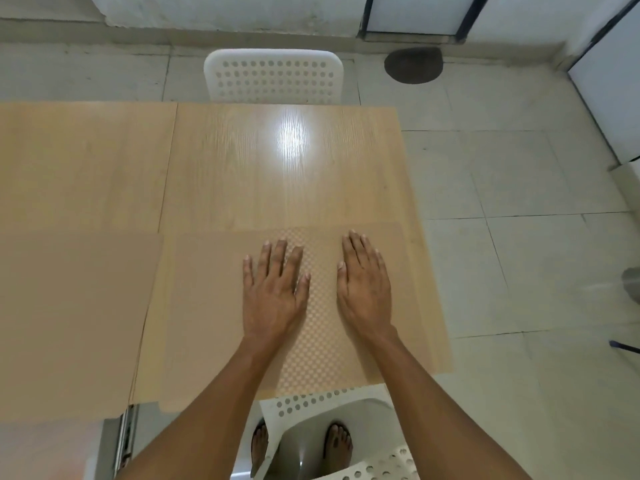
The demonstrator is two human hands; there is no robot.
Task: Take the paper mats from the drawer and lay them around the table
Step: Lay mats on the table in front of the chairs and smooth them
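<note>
My left hand [273, 292] and right hand [365, 289] lie flat, grip spread, pinching nothing, pressing the tan checker-textured paper mat [318, 341] onto the pale wooden surface [277, 174]. I should smooth outward and square it to the near edge, above the white perforated chair [322, 403].

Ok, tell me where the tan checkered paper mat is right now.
In the head view the tan checkered paper mat lies flat at the near right end of the light wooden table, under the left hand and right hand, above the white perforated chair.
</note>
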